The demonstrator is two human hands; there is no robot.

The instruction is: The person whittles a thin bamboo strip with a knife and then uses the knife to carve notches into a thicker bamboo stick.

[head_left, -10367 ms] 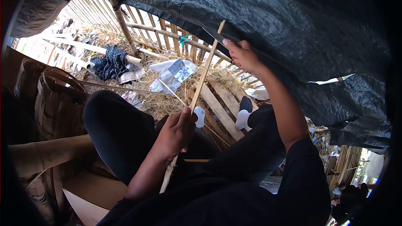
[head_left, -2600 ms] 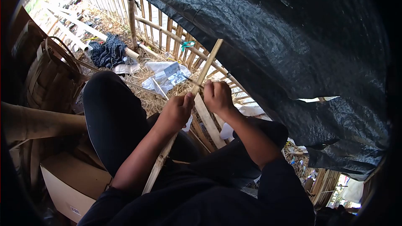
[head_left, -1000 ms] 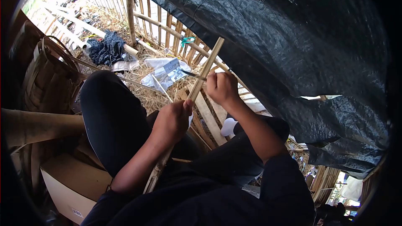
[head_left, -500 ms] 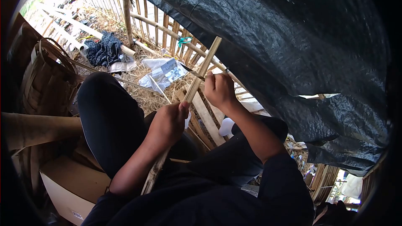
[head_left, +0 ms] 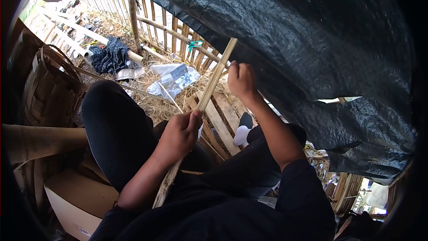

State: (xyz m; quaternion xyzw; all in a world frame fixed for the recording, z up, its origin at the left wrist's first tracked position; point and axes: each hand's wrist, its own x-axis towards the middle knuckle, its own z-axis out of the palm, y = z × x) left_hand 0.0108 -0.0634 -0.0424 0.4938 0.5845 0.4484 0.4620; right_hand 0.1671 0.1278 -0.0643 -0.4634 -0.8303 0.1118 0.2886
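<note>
My left hand is closed round a long split bamboo strip. The strip slants from near my lap up to the right, its upper end free in the air. My right hand is a closed fist just right of the strip's upper part, with a small gap between them. What the fist holds is hidden; no blade shows clearly now. Below the strip are my dark-clothed legs.
Wooden slats and dry straw lie beyond my legs. Plastic packaging and a dark cloth are farther off. A woven basket, bamboo pole and cardboard box stand left; black sheeting hangs right.
My right hand has moved up and right, off the strip. The dark thin blade that crossed the strip beside it is no longer visible. My left hand and the strip have hardly moved.
</note>
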